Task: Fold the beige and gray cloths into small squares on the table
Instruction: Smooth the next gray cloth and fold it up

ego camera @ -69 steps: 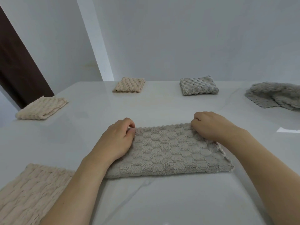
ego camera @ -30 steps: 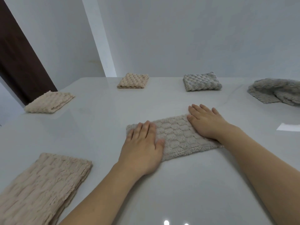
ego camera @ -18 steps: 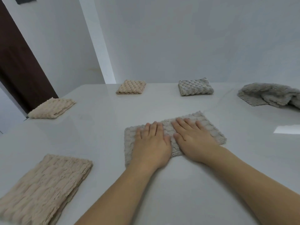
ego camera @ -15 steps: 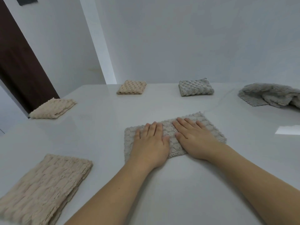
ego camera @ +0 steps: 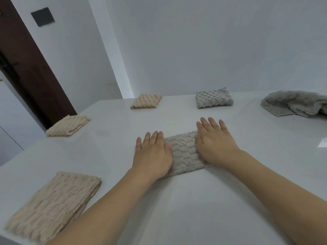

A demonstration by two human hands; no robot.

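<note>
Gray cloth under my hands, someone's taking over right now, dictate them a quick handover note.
Left hand and right hand: both flat, fingers straight, pressing the half-folded gray cloth at table centre.
Done: beige squares far centre and far left, gray square far right.
Left: finish this cloth; fold the beige cloth at near left smaller; the crumpled gray cloth at the far right edge is unfolded.

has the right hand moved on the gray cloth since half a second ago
Yes. The right hand has slid right along the gray cloth, away from the left hand, leaving bare cloth between them.
</note>
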